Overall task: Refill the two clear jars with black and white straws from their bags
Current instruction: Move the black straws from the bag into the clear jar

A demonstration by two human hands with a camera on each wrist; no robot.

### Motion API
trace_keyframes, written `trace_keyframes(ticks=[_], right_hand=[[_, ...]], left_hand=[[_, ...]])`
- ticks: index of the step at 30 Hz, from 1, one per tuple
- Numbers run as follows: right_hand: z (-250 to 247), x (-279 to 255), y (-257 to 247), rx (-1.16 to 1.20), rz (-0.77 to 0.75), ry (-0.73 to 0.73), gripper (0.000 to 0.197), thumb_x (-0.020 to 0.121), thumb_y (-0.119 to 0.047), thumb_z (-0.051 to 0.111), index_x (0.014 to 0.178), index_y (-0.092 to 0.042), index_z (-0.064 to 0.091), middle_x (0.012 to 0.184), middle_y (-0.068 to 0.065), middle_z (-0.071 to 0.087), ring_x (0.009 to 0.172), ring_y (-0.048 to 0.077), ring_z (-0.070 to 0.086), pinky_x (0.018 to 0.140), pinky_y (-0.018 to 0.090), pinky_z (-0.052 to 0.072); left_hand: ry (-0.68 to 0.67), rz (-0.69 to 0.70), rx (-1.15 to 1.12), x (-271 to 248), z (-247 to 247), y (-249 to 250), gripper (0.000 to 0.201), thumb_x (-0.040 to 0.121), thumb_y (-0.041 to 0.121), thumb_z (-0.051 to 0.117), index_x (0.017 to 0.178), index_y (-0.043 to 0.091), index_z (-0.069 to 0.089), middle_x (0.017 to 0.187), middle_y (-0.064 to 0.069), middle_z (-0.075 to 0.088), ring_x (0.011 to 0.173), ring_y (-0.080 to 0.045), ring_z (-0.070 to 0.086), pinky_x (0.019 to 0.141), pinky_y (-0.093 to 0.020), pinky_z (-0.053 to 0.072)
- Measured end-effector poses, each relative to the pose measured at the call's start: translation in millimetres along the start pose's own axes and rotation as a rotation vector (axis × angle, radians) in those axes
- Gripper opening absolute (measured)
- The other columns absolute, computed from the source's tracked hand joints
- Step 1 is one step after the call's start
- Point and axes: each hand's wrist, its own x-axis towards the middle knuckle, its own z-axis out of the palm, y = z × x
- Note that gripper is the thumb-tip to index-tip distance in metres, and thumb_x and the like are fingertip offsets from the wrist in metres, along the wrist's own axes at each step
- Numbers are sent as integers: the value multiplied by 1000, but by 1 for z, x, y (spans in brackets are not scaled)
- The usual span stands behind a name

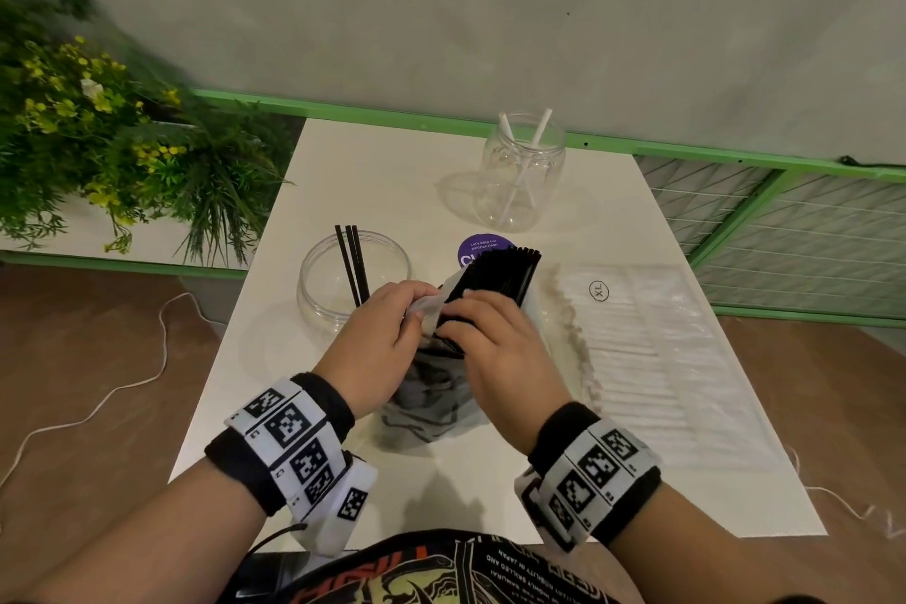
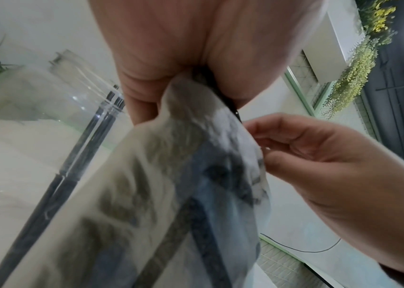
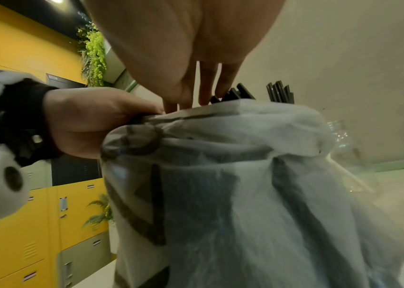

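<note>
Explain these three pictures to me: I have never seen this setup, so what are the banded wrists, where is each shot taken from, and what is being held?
No machine here: a person works with bare hands, and the patterned bands carry wrist cameras. The wide picture comes from a head camera looking down at a white table; the other two look along each hand. The left hand pinches the mouth of a plastic bag, while the right hand grips the bundle of black straws sticking out of it. On the table stand a near jar holding three black straws and a far jar with two white ones. A flat bag of white straws lies to the right.
</note>
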Motion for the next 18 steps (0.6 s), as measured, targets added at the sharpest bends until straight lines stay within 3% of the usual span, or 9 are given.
trace_keyframes(ticks=[2,6,10,14,18], right_hand=[[-6,2,2,-64,50,30,21,86,-9,59,105,-12,67,115,3,64,113,29,51,87,45,48],[-16,0,3,-71,115,14,38,78,-20,72,115,-19,60,120,0,53,110,26,46,90,39,43],[-13,-2,7,106,258,-181,53,74,-25,75,121,-16,51,121,3,49,107,24,50,89,42,48],[-6,-2,7,188,312,-350,50,78,-25,71,122,-13,51,119,4,54,106,25,52,89,43,47],[-3,11,6,85,293,-549,54,77,-30,70,126,-16,53,116,3,52,105,25,44,92,42,42]], left_hand=[[-9,-5,-1,-2,-1,1,27,99,18,38,118,25,56,112,7,57,103,-4,54,93,-29,47],[-1,5,-5,-4,-2,2,27,99,17,38,119,25,54,115,6,56,105,-2,52,95,-28,45],[-24,-1,-47,-5,-2,2,26,100,20,37,120,25,53,115,6,54,102,-5,56,92,-27,49],[-17,17,-25,-4,-1,2,28,99,14,39,122,24,52,116,6,53,103,4,50,83,-3,37],[-20,23,-5,-4,1,0,30,98,13,40,124,24,50,118,7,52,109,3,47,90,-7,35]])
